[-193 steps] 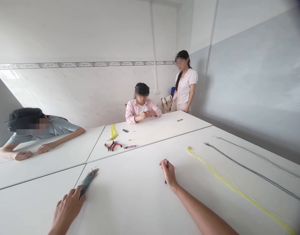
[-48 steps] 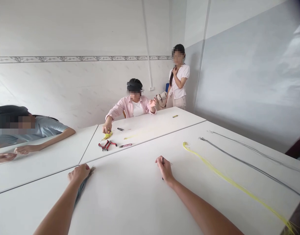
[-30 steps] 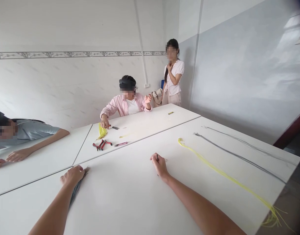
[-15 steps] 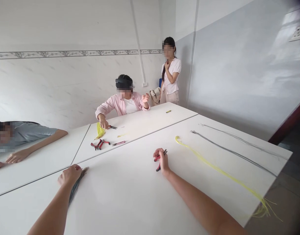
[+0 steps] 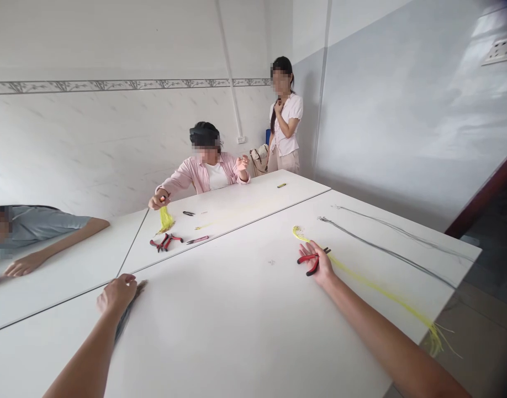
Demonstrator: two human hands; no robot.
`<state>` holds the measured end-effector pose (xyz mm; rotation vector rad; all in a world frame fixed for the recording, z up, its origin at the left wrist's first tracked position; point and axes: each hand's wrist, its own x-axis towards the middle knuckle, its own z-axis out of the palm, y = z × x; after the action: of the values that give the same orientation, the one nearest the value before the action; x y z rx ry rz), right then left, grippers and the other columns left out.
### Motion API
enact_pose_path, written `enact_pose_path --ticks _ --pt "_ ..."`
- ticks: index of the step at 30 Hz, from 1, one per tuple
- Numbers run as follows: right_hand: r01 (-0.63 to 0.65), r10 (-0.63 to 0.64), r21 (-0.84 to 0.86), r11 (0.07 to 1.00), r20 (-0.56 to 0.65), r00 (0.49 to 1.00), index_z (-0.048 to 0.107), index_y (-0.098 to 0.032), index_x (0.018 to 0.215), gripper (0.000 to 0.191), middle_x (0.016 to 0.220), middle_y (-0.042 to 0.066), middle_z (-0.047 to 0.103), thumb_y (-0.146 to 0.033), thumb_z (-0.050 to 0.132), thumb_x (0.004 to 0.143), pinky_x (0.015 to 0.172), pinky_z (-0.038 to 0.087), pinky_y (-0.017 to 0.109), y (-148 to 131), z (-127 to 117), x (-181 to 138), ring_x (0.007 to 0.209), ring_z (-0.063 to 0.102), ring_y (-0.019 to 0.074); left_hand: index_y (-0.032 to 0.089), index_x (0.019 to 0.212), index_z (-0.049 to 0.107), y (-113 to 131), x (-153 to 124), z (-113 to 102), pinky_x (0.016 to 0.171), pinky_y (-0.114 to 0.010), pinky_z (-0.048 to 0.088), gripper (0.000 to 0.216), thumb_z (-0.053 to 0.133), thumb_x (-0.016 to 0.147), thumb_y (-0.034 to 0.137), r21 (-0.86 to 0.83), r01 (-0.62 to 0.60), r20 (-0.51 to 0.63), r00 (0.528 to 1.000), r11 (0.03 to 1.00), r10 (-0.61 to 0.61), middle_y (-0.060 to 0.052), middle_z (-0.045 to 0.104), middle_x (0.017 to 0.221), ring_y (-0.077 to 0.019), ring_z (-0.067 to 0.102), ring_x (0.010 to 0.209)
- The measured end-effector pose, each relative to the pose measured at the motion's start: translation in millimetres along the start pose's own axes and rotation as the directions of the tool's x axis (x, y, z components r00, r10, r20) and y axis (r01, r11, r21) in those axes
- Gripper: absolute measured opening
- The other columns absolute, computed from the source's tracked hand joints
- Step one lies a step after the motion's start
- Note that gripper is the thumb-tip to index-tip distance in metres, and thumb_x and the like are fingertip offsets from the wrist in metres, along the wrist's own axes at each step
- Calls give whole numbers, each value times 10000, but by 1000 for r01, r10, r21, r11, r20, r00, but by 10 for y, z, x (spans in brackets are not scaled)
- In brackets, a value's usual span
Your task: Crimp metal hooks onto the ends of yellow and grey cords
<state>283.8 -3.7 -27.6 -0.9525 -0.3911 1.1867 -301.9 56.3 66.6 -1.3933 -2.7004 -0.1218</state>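
Right grip (image 5: pixel 317 261) closed around red-handled pliers (image 5: pixel 310 258), handles across the palm, tips out past the fingers. It sits just over the yellow strand bundle (image 5: pixel 361 283). Left grip (image 5: pixel 117 294) closed on the top end of a dark wire bundle (image 5: pixel 127 316), resting on the counter (image 5: pixel 220 342). Vs previous frame: right grip shifted right, off bare counter, to the yellow strands; left about the same. Grey wires (image 5: pixel 386 249) lie beyond the yellow. Across the counter, a seated person in a pink shirt (image 5: pixel 206 176) holds a small yellow bundle (image 5: pixel 165 219) above a second pair of red pliers (image 5: pixel 165 241).
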Motion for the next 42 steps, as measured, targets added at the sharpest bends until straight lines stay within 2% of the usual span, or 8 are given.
enact_pose_path --ticks 5,11,19,22,24,29,33,42 --pt "38 38 -364 931 199 979 595 -222 1049 327 666 -43 555 -488 579 861 690 567 322 -171 -92 -174 604 601 153 239 1201 687 66 -137 58 805 -335 493 375 458 917 329 -55 -132 -103 987 990 126 -83 669 1266 -270 625 1058" --pt "325 102 -775 542 445 890 631 -266 1091 273 728 -37 552 -324 651 826 694 450 312 -169 90 -622 646 516 163 162 1207 675 260 -596 302 1044 -487 430 399 402 952 303 -112 -391 -184 912 914 367 -173 635 1311 -348 585 1180" --pt "752 103 -628 -200 749 654 605 -240 1191 282 1108 117 614 -202 457 953 903 488 443 253 151 -1055 1027 594 294 231 1159 659 391 -1558 627 1120 -470 414 305 427 977 307 -179 -645 -239 761 743 603 -94 670 1266 -274 607 1177" --pt "779 85 -550 -302 798 597 567 -255 1299 338 1207 117 628 -268 435 988 923 511 413 126 -76 -801 1081 628 271 234 1179 640 357 -1786 670 1116 -456 427 308 396 999 283 -207 -659 -255 750 723 611 -88 671 1251 -255 608 1177" --pt "715 33 -562 -416 776 629 538 -218 1369 435 1363 159 587 -304 492 945 1025 468 457 -102 -276 -512 1271 560 324 222 1172 636 344 -1844 675 1086 -455 451 304 389 997 259 -224 -649 -263 759 727 596 -99 669 1243 -258 609 1167" --pt "208 -49 -814 -542 277 959 609 -114 1264 520 1321 246 583 -416 588 842 832 511 462 -825 -757 34 1239 560 424 207 1149 642 378 -1847 632 1041 -467 473 306 393 972 218 -261 -642 -256 766 721 589 -113 677 1216 -277 613 1140" --pt "179 41 -833 -524 185 982 638 -165 840 134 981 143 640 -185 506 855 621 407 316 -1041 -897 33 910 632 270 200 1152 643 409 -1859 569 1044 -467 463 321 377 975 234 -281 -650 -243 760 706 603 -115 676 1211 -288 608 1134" --pt "266 -33 -798 -541 336 941 579 -174 755 239 860 106 627 -40 453 908 609 286 304 -772 -1119 -432 808 589 221 199 1180 627 545 -1982 453 1061 -515 447 361 332 972 195 -310 -679 -244 734 666 634 -130 649 1245 -311 588 1159"
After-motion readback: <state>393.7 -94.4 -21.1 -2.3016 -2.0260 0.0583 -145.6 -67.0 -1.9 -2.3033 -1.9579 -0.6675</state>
